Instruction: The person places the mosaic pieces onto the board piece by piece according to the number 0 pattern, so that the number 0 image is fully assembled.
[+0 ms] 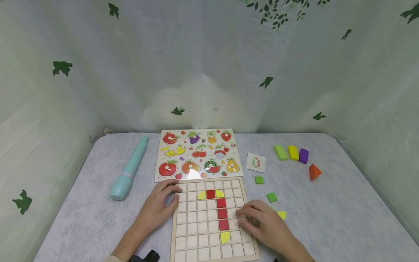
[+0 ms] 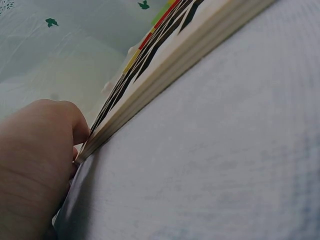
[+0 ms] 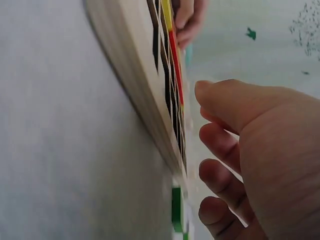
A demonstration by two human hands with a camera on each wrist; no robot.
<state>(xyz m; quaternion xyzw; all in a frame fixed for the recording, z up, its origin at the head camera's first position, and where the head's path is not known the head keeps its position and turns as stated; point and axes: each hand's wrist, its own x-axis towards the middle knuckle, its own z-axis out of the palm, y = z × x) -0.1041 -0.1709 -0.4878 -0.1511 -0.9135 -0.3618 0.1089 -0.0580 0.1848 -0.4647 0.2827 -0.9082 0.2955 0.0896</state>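
Observation:
A wooden grid board (image 1: 196,233) lies at the near edge of the table. Red squares (image 1: 222,213) run down its middle, with yellow quarter-round pieces (image 1: 224,237) at the top and the foot of the column. My left hand (image 1: 170,194) rests on the board's far left corner, its fingers against the edge (image 2: 165,75). My right hand (image 1: 243,216) lies over the board's right side with loosely bent fingers (image 3: 220,140) and nothing in them. Beside that hand lie a yellow piece (image 1: 282,215) and two green squares (image 1: 271,197).
A fruit peg puzzle (image 1: 198,154) lies just behind the board. A teal pen-shaped cylinder (image 1: 129,167) is at the left, a small pattern card (image 1: 256,162) at the right. Green, yellow and purple blocks (image 1: 292,153) and an orange wedge (image 1: 314,171) sit at the far right. Curtains enclose the table.

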